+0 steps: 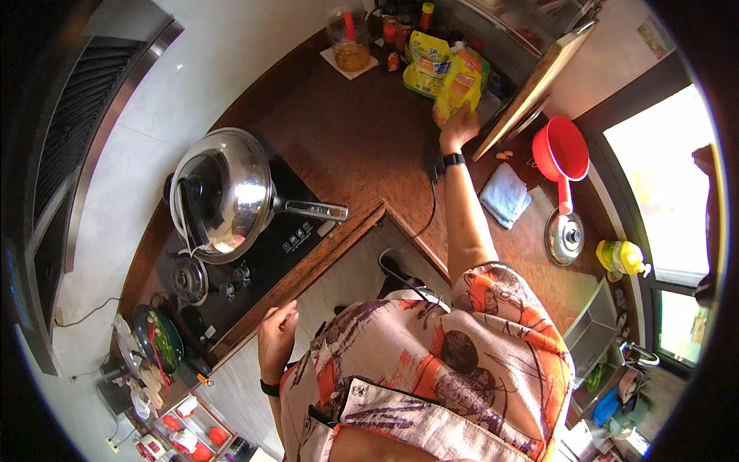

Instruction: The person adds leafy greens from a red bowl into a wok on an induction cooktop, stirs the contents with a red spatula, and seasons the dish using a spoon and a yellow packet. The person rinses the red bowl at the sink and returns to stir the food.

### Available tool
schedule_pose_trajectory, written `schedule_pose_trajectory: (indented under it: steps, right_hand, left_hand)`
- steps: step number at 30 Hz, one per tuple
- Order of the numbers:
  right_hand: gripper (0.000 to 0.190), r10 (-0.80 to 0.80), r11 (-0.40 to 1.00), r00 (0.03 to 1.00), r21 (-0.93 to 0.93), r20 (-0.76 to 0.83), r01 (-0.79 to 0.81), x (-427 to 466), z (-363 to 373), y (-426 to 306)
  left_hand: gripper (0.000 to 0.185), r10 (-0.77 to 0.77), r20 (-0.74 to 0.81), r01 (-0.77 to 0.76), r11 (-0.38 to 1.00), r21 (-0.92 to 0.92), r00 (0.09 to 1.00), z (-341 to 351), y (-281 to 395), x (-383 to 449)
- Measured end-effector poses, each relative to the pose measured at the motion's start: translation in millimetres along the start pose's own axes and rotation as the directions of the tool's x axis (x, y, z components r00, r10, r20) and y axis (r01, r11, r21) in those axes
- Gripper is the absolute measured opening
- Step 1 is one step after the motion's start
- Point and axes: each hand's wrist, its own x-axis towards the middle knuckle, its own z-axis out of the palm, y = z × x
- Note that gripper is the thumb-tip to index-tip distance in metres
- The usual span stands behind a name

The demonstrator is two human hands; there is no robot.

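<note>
My right hand grips the lower end of a yellow seasoning pouch at the back of the brown countertop. Beside it stands another yellow pouch, printed with writing. My left hand hangs near the counter's front edge, fingers loosely curled, with nothing seen in it. To the left, on the black glass gas hob, sits a long-handled pan under a large shiny domed lid with a black handle.
A glass oil jug stands on a white sheet, near sauce bottles. Rightward are a leaning wooden board, a blue cloth, a red ladle, a steel lid and the sink. A wok with greens lies lower left.
</note>
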Motion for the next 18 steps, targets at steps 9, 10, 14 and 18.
schedule_pose_trajectory:
  steps: [9,10,14,18]
  right_hand:
    - [0.021,-0.075,0.756,0.335,0.273,0.939,-0.595,-98.0,-146.3,-178.7]
    - [0.021,0.005,0.761,0.232,0.147,0.973,-0.632,-113.5,-175.0,-190.0]
    - [0.02,-0.047,0.844,0.008,0.044,0.999,-0.535,-164.2,-192.1,-222.0]
    - [0.021,-0.09,0.876,-0.17,-0.003,0.981,-0.481,-194.6,-194.9,-230.9]
  left_hand:
    - [0.037,0.442,-0.305,-0.475,0.879,-0.041,0.844,-31.7,11.1,22.7]
    - [0.043,0.42,-0.342,-0.471,0.879,-0.077,0.841,-33.0,9.1,15.4]
    - [0.056,0.456,-0.493,-0.574,0.811,-0.114,0.741,-44.2,-4.5,28.2]
    - [0.029,0.52,-0.555,-0.64,0.768,-0.03,0.649,-48.2,-27.2,12.3]
